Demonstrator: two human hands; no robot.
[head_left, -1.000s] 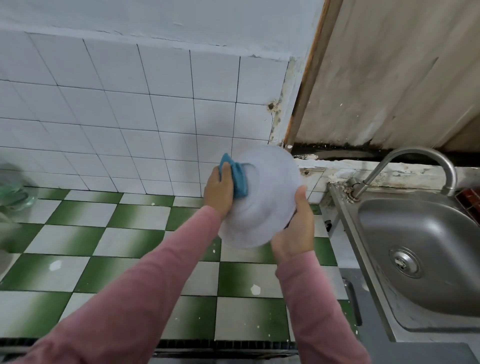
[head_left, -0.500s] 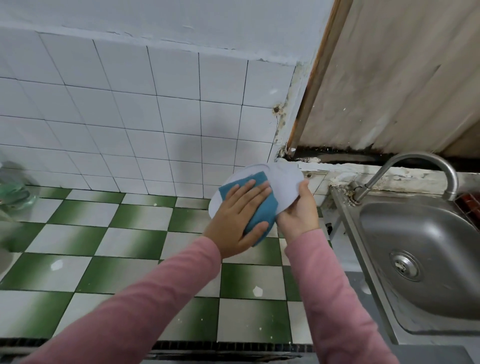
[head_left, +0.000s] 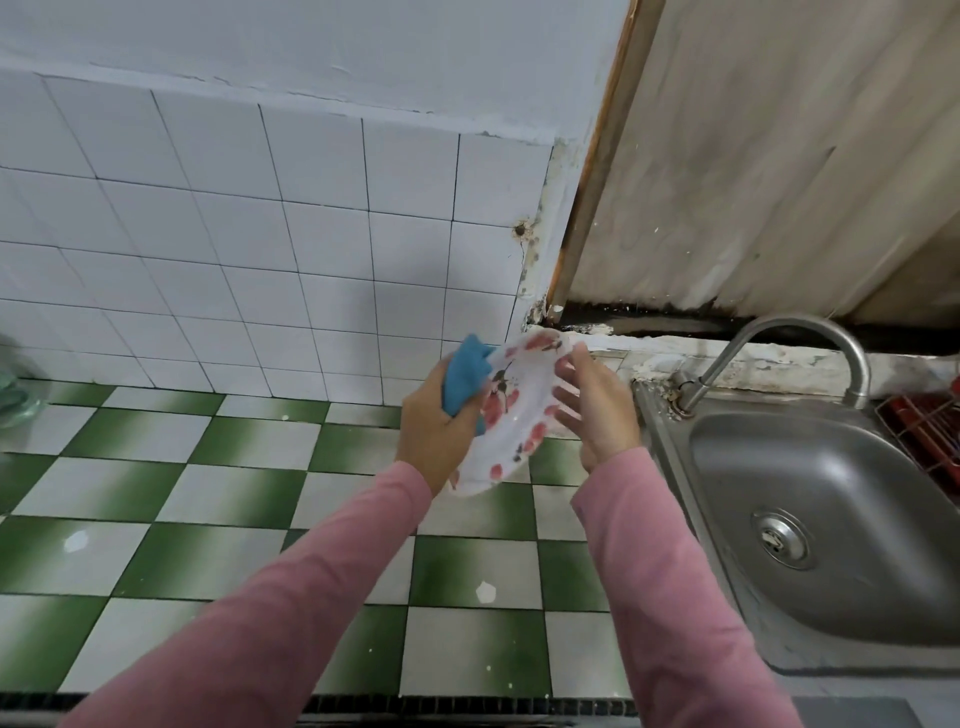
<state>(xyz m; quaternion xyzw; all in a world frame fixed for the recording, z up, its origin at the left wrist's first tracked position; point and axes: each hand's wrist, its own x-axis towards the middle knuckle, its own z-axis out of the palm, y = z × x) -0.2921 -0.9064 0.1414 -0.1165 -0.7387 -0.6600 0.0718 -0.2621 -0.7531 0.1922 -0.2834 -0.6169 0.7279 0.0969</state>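
Curled round a bunched blue cloth, the fingers of the left hand, back of the hand toward the camera. Cloth pressed against the left rim of a white plate. Whether those fingers also pinch the rim itself: cannot tell, hidden behind the knuckles.

Up in the air between the two sets of fingers, tilted steeply, red-flowered face turned toward the right ones.

Spread wide and nearly straight on the right hand, touching the plate's right rim, closed round nothing. Somewhat blurred there.

Below both sets of fingers, well apart from them, a green-and-white checked counter. To the right of the right fingers, a steel sink, with a curved faucet over its back rim. Past the sink, cut by the frame edge, a red rack. Far to the left of the left fingers, a greenish glass thing, mostly out of frame.
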